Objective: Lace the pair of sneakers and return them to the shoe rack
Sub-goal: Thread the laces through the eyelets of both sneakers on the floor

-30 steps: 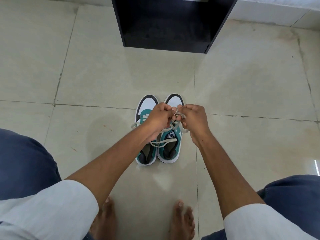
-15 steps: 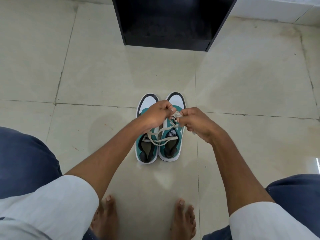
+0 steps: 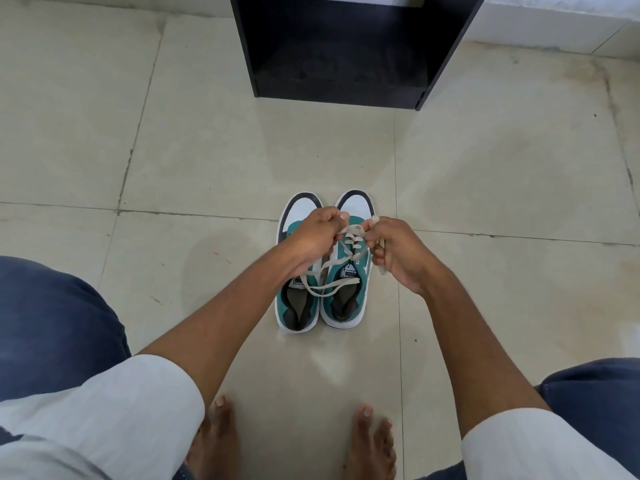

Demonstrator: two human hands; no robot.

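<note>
Two teal, white and black sneakers stand side by side on the floor, toes pointing away from me: the left sneaker (image 3: 297,306) and the right sneaker (image 3: 346,292). A beige shoelace (image 3: 351,242) crosses the right sneaker's eyelets, and a loose loop of it hangs over both tongues. My left hand (image 3: 313,237) is closed on one end of the lace above the sneakers. My right hand (image 3: 398,251) pinches the other end, with a free tail dangling beside it. The hands hide most of both sneakers' fronts.
A black shoe rack (image 3: 346,50) with an open lower shelf stands straight ahead on the tiled floor (image 3: 173,150). My bare feet (image 3: 370,441) and knees frame the bottom of the view. A white wall base (image 3: 554,26) runs at the back right.
My hands have drawn slightly apart, pulling the lace taut between them. My right hand has shifted right and lower, and a lace tail now hangs beside it.
</note>
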